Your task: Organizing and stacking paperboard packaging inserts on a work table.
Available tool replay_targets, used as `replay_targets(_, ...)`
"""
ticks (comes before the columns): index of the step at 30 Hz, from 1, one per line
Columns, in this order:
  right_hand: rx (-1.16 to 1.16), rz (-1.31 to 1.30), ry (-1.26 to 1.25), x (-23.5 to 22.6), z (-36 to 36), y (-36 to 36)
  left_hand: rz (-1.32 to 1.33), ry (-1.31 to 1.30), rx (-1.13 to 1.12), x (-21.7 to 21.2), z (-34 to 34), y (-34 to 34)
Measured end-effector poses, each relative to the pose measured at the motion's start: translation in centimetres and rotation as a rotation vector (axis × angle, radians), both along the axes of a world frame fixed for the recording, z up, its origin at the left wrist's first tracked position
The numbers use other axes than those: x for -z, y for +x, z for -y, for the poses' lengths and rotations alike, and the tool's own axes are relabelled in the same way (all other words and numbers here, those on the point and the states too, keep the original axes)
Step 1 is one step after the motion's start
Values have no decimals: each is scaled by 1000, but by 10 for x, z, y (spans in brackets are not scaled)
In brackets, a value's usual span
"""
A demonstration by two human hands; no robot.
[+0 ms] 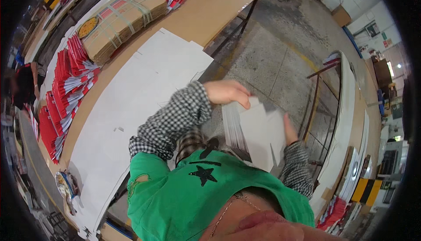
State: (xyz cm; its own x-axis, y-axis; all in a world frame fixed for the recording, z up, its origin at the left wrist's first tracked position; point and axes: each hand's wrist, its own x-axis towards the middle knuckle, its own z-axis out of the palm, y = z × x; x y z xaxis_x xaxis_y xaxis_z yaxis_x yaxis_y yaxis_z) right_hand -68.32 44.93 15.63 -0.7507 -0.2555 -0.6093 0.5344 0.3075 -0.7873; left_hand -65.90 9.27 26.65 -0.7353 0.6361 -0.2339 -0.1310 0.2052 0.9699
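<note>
Both hands carry one stack of flat white card sheets [254,131] in front of the body, over the concrete floor [272,61] and clear of any worktop.

Left hand [227,92]: closed over the stack's top edge, fingers curled down across the sheets. This grip clamps the upper edge so the loose sheets stay aligned.

Right hand [289,130]: flat against the stack's right side, fingers extended, mostly hidden behind the sheets. How far it wraps round the back cannot be determined. It appears to brace the side and take part of the weight.

The stack is tilted, its layered edge facing the left hand. Holding it at two edges is a likely way to keep the thin sheets from fanning or sliding.

Surroundings:
- Worktop [206,17], left: large white sheets [144,96] laid flat, a strapped bundle of brown cartons [120,19], and rows of red-and-white folded cartons [66,87] along its far edge.
- Second worktop [346,122], right: more flat stock stacked along it.

The person wears a green top [184,197] with checked sleeves [175,122].
</note>
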Motion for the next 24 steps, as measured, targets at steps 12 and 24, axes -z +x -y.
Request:
replay_targets(12,-280,-633,306,-61,249,-302,1,433,-764,67,185,-92)
replay_targets(24,-644,-62,289,84,342,-383,410,491,-1976,161,185,-102)
